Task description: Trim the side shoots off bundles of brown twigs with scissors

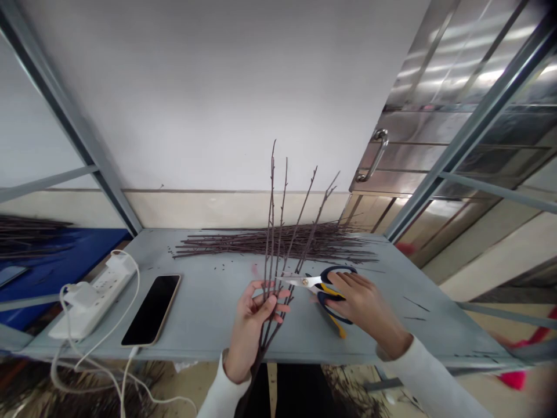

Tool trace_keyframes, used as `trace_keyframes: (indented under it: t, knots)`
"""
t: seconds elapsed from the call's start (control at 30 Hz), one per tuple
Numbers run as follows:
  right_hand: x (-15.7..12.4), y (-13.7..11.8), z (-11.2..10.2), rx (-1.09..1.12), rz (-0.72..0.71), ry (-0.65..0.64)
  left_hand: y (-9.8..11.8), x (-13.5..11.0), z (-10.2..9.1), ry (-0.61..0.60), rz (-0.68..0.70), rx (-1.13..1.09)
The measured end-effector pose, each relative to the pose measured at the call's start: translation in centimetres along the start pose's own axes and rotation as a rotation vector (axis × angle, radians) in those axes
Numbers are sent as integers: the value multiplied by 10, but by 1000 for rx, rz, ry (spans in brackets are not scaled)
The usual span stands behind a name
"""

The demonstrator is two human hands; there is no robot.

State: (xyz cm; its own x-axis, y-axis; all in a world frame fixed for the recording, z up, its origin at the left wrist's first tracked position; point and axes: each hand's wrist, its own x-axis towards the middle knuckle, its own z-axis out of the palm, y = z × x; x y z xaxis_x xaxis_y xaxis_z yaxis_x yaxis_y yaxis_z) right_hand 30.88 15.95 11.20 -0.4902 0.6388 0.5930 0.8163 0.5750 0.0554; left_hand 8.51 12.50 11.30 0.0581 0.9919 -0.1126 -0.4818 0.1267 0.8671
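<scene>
From the head camera, a left hand (250,325) clenches a fan of bare twigs (270,232) upright, while a right hand (361,305) grasps the scissors (324,290), blades just beside the stems. A heap of twigs (331,244) and small dark bits lie on the grey metal shelf (204,348), whose front edge runs just below the hands; a phone (151,310) sits well left.

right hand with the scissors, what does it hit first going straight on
Probably the bare twigs gripped in the left hand: the scissors in the right hand point straight at them, though depth hides whether the blade tips touch.
</scene>
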Motion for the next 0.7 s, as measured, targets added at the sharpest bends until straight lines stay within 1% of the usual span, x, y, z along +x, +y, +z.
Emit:
trace_keyframes:
  t: [0.1, 0.2, 0.3, 0.43, 0.53, 0.63, 0.7]
  knots:
    - [-6, -1, 6, 60, 26, 23, -1, -1, -2, -9, 0, 10]
    - [-13, -3, 10, 158, 130, 63, -1, -1, -4, 0, -2, 13]
    - [-17, -4, 9, 230, 317, 90, -1, -1, -6, 35, -4, 11]
    - [-16, 1, -1, 179, 608, 113, 0, -2, -10, 50, 7, 25]
    - [-19, 14, -8, 128, 761, 47, 1, -3, -11, 45, 16, 53]
    - [-31, 36, -8, 107, 886, -109, 2, -4, -10, 54, 13, 72]
    - [-46, 54, -3, 101, 967, -221, 3, -5, -9, 61, 5, 74]
